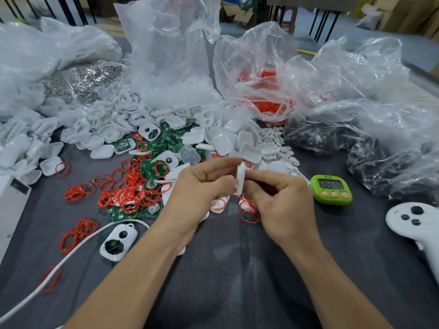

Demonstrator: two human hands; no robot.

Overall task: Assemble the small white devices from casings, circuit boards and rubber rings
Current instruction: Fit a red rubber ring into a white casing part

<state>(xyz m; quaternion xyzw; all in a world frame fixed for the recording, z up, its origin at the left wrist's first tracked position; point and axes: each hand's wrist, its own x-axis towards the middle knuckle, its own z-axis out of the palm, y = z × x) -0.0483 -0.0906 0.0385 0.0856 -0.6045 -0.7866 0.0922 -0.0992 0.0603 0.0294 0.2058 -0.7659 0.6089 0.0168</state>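
Closest in, on the dark worktop [237, 269], one casing front [118, 242] with two cut-outs lies alone beside a white cable [71, 252], not yet built up.

Up to the hands: the left hand [202, 184] and right hand [278, 198] meet over the worktop, and each grip is closed in a pinch on a single white casing [241, 181], held upright and edge-on between them. Whether a board or ring already sits inside it, I can't tell from this angle. It looks like one unit in mid-assembly.

Just behind, a scatter of red rubber rings [128, 193] overlaps green circuit boards [171, 136], all loose.

Further back, a big heap of white casings [133, 119] waits, and a clear bag [268, 100] holds more red rings.

My read is early days, with the bulk of the parts untouched. No stack of finished devices is clearly visible.
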